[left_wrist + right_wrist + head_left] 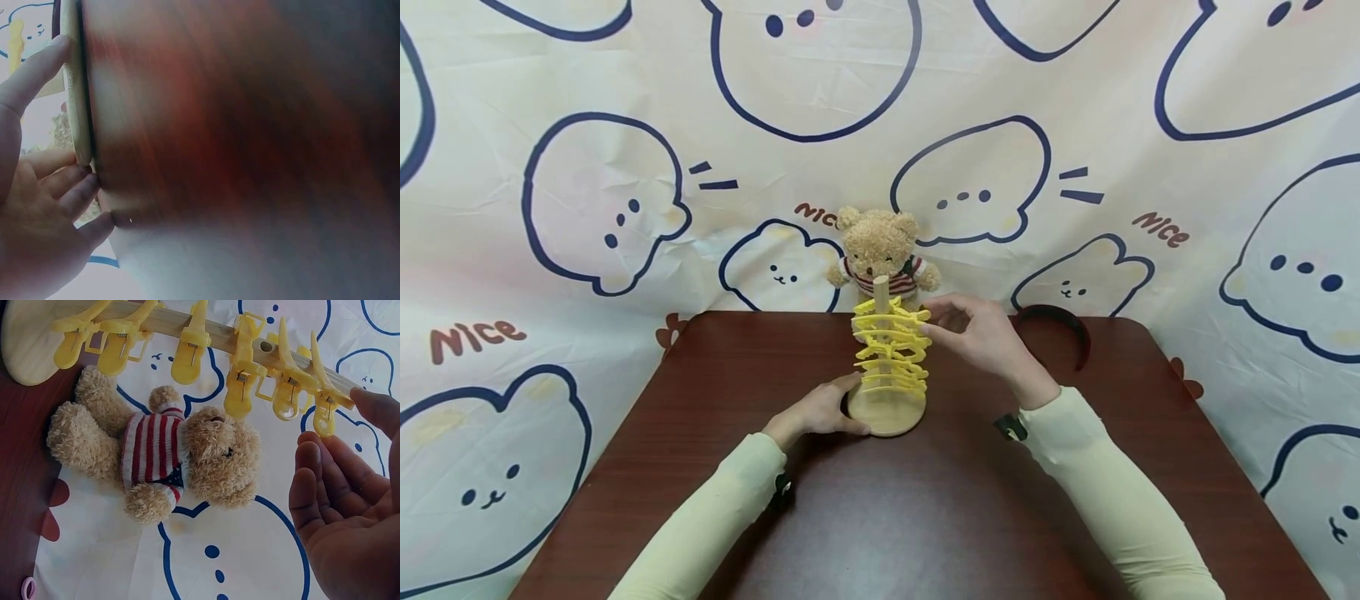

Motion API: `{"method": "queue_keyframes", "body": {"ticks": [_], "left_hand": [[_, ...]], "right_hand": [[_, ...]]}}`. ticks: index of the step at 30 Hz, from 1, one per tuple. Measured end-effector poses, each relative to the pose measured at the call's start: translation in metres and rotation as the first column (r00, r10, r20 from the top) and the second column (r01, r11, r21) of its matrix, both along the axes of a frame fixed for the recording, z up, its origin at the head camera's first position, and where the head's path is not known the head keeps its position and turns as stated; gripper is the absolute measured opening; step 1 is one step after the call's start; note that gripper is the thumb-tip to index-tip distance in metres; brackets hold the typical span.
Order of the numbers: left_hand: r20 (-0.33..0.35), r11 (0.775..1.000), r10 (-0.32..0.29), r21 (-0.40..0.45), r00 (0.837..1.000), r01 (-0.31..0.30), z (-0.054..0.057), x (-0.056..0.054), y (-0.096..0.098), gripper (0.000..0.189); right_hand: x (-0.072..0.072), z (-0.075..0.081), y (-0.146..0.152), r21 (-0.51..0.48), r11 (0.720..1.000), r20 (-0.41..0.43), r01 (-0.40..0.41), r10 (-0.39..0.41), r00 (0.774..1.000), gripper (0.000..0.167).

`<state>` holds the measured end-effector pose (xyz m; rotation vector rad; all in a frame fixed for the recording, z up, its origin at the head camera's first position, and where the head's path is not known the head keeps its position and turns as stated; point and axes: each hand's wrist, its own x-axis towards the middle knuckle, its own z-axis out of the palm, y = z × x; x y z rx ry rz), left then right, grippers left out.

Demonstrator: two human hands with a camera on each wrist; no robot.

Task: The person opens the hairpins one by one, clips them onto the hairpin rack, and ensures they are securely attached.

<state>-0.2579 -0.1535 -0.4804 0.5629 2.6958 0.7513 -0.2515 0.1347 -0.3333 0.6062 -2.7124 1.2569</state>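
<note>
A wooden stand, with a round base (887,414) and an upright post (881,289), stands on the table. Several yellow clips (891,354) are attached along the post at different heights. My left hand (822,407) holds the rim of the base from the left, thumb at the front and fingers behind. At the top of the row, my right hand (977,333) pinches the handles of the uppermost yellow clip (325,419) between thumb and fingertips. That clip's jaws are at the post. The left wrist view shows the thumb and fingers on the base's edge (76,94).
A teddy bear (880,250) in a striped sweater sits behind the stand at the table's back edge. A dark curved band (1078,333) lies at the back right. The brown table (917,517) meets a patterned cloth backdrop (820,175).
</note>
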Motion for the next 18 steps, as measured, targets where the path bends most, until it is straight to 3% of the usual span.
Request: {"method": "queue_keyframes", "body": {"ticks": [8, 11, 18], "left_hand": [[-0.017, 0.999, -0.034, -0.017, 0.999, 0.034, 0.001, 0.0, -0.007, 0.099], [-0.038, 0.999, -0.04, -0.011, 0.998, 0.04, 0.006, 0.0, -0.014, 0.091], [-0.084, 1.0, 0.008, -0.006, 0.996, -0.009, 0.021, 0.005, -0.031, 0.071]], "right_hand": [[0.001, -0.001, 0.008, -0.007, 1.0, 0.005, -0.002, 0.002, 1.0, 0.038], [-0.001, -0.004, 0.016, 0.021, 1.0, -0.023, 0.003, -0.002, 1.0, 0.036], [-0.001, -0.013, 0.036, 0.082, 0.996, -0.073, 0.027, -0.021, 0.997, 0.03]]}}
